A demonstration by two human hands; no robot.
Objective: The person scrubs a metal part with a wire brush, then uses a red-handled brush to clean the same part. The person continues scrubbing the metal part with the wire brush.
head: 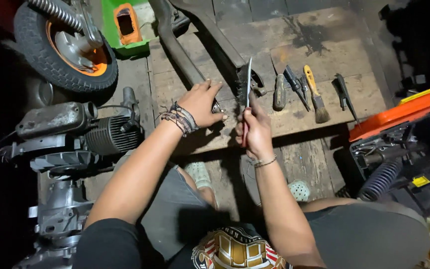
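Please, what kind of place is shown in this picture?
Probably a small repair workshop for scooters or motorcycles. An engine and a tyred wheel lie on the floor, and hand tools, among them a paintbrush, rest on a worn wooden board.

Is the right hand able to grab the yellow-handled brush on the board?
Probably yes. The yellow-handled brush lies uncovered on the wooden board, just beyond the right hand, with nothing between. But that hand already grips a thin metal blade, so it isn't free.
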